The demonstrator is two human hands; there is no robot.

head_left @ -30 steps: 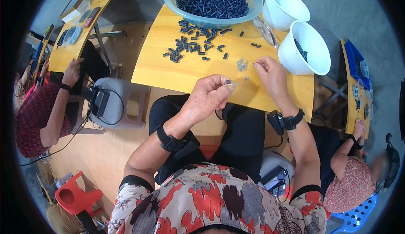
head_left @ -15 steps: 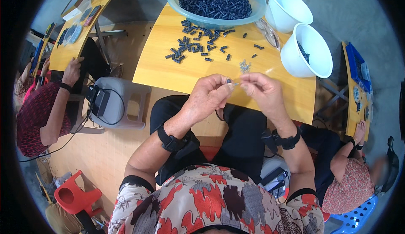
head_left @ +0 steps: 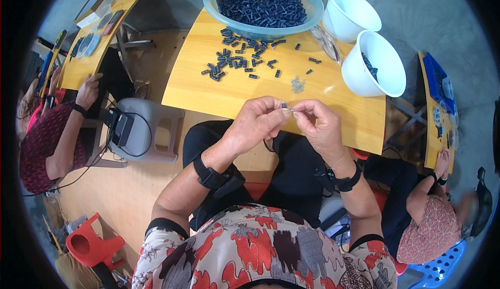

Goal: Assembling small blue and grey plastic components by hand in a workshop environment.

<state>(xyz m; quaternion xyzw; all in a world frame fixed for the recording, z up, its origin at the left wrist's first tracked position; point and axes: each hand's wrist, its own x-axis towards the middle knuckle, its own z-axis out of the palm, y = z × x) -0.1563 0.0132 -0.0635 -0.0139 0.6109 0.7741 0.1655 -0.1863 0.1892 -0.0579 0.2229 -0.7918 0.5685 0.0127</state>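
Lower center of the tabletop (head_left: 192,91), at its near edge: left hand (head_left: 254,123) pinched a dark piece (head_left: 284,105) between thumb and index; right hand (head_left: 322,125) had its thumb and index closed on the outer end of a silver bit (head_left: 292,111). Hands nearly met; the contact itself was mostly covered.

The step seemed to call for a firm left pinch, a light right one, both parts in line, and the thumb clear of the join. Working over the tabletop looked safer, since a part that small could drop off the edge.

Dark piece: short, blocky, only its top visible. Silver bit: thin, shiny, exact shape too small to tell.

Just beyond, center: silver pile (head_left: 297,84). Farther, upper center: loose black pieces (head_left: 239,64); right, white pail (head_left: 357,75); top, translucent basin (head_left: 265,32) heaped with black pieces.
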